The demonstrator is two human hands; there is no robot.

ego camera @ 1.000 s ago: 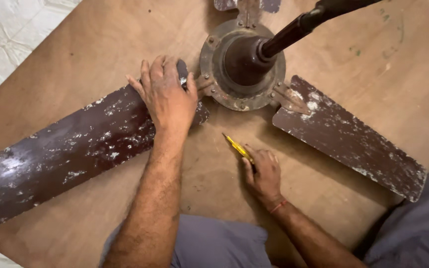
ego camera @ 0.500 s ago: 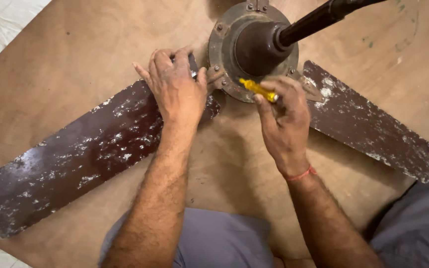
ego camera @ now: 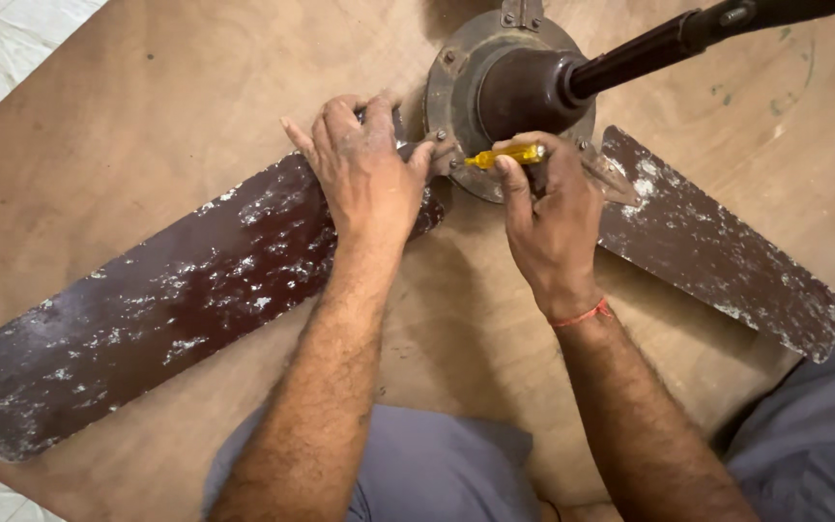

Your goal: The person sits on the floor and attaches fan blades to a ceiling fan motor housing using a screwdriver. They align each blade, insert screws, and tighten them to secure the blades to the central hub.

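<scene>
While left hand [ego camera: 367, 174] presses flaking blade [ego camera: 166, 300] | right hand [ego camera: 551, 208] grips yellow screwdriver [ego camera: 506, 156]

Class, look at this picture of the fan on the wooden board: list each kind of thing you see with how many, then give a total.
Dark brown, paint-flecked fan blades: 2
Round metal fan motor hub: 1
Dark downrod: 1
Yellow-handled screwdriver: 1
Hands: 2, left hand, right hand
Red wrist thread: 1
Total: 8
</scene>
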